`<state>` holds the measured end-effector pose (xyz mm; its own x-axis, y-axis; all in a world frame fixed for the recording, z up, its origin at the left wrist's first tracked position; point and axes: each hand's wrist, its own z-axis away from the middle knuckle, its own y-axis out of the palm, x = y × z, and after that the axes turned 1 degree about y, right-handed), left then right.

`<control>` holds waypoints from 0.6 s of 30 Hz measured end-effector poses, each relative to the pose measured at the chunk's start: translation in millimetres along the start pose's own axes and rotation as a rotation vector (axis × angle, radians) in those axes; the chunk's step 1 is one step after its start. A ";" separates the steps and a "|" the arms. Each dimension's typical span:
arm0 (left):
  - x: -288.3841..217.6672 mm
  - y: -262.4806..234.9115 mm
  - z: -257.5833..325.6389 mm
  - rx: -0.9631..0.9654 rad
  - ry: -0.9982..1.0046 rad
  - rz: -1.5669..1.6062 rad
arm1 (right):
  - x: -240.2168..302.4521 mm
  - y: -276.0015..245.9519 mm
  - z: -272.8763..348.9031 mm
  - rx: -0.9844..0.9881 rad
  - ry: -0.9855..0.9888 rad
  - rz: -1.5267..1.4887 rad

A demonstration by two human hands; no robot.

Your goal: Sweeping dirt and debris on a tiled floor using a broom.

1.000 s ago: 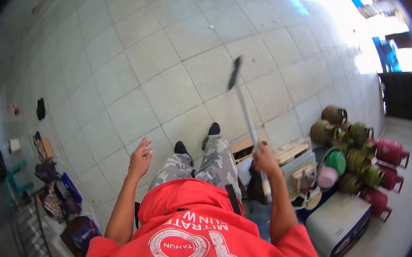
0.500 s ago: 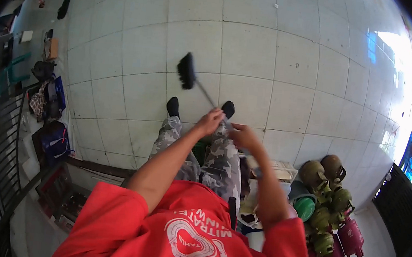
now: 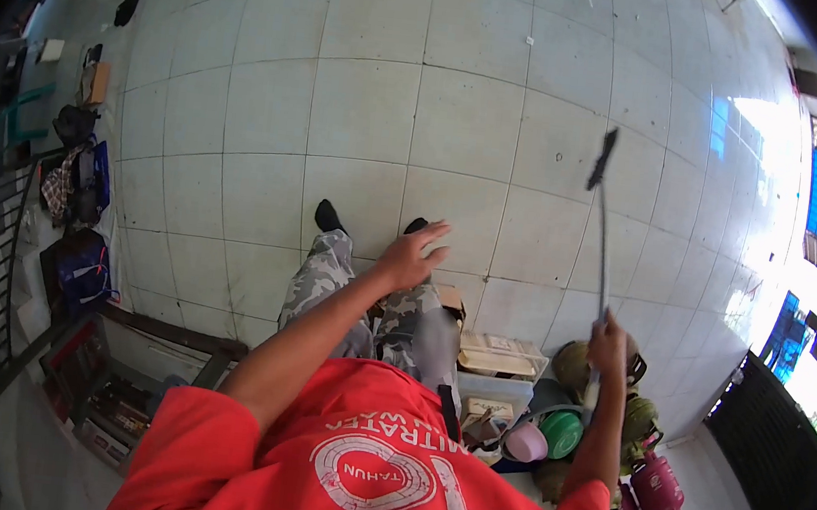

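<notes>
A broom (image 3: pixel 603 238) with a thin grey handle and a dark bristled head stretches out to my right over the tiled floor. Closed around its handle is my right hand (image 3: pixel 610 346), beside the gas cylinders. Whether the bristles touch the tiles I cannot tell. My left hand (image 3: pixel 416 254) is held out in front of my legs, fingers apart, holding nothing. Below it show my camouflage trousers (image 3: pixel 329 272) and a dark sock (image 3: pixel 329 217); the other foot is partly hidden behind that hand.
Green and pink gas cylinders (image 3: pixel 658 490) stand close at my right, next to a green bowl (image 3: pixel 562 434), a pink tub (image 3: pixel 525 443) and a pale box (image 3: pixel 499 355). Bags (image 3: pixel 83 269) and a metal railing (image 3: pixel 0 257) line the left. Pale tiles (image 3: pixel 365 101) spread ahead.
The broom has swung from the middle far to the right with my right hand. My left hand has let go of the handle and opened.
</notes>
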<state>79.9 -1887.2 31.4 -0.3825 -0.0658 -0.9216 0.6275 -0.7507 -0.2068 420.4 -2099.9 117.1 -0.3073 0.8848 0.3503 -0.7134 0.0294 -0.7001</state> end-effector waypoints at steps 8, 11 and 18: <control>39.7 -85.1 52.3 -0.228 -0.184 0.022 | 138.9 142.4 97.0 0.665 -0.200 -0.167; 65.7 -115.0 55.2 -0.357 -0.273 0.137 | 207.5 246.6 62.7 0.893 -0.216 -0.236; 94.2 -181.9 48.7 -0.450 -0.292 -0.032 | 241.4 250.7 -31.3 0.839 -0.009 -0.300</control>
<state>-103.3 -1788.9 -1.8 -0.5386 -0.2758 -0.7962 0.8165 -0.4039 -0.4125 187.0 -1864.4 6.7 -0.0356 0.8908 0.4531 -0.9898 -0.0940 0.1072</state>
